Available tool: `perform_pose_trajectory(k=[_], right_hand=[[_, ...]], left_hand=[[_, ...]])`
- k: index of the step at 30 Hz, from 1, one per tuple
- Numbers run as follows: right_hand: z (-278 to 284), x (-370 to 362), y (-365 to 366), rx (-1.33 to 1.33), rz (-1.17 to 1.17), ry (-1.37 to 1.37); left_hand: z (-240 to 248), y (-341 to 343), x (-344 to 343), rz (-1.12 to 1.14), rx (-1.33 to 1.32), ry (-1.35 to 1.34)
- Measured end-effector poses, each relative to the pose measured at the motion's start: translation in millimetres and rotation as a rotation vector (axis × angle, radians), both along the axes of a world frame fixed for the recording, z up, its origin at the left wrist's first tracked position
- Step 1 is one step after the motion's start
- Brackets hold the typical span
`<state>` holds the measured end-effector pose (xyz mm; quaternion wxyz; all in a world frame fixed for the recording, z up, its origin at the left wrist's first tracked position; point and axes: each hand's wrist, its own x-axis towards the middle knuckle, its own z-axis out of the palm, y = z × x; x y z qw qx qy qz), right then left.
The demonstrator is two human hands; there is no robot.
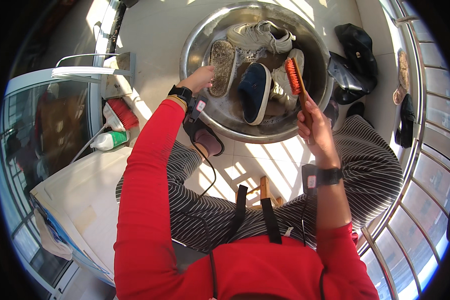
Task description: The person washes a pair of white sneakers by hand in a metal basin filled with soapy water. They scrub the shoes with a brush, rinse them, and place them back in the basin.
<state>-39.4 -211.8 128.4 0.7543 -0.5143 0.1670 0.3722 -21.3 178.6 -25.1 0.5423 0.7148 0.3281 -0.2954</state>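
A wide metal basin (193, 47) of cloudy, sudsy water stands on the floor before me with several shoes in it. At its left side a shoe lies with its worn, dirty sole (222, 67) up, and my left hand (199, 79) is closed at its edge, fingers partly hidden. My right hand (316, 122) grips the wooden handle of a scrub brush (300, 87), its orange bristles facing left above the basin's right part. A navy slip-on shoe (250, 90) with a white rim lies tilted in the middle. Pale lace-up sneakers (260, 36) lie behind and beside it.
Black boots (357, 62) lie against the basin's right side. At the left are a red-bristled broom (120, 115), a white-and-green bottle (110, 140) and a white cabinet (80, 200). A wooden stool (265, 189) shows between my legs. Metal railings (425, 220) run along the right.
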Motion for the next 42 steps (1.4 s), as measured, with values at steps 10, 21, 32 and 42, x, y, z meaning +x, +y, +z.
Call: perform_pose_trajectory(k=[10, 21, 32, 42], right_hand=[[-4, 3, 0, 0.026, 0.000, 0.062], [-5, 3, 8, 0.015, -0.004, 0.060], [-26, -3, 13, -0.228, 0.149, -0.300], [-42, -42, 39, -0.760, 0.486, -0.790]], left_hand=[[-164, -6, -14, 0.604, -0.275, 0.121], [-117, -70, -14, 0.980, -0.691, 0.012], [-29, -84, -10, 0.998, -0.507, -0.294], [66, -137, -80, 0.919, -0.684, -0.342]])
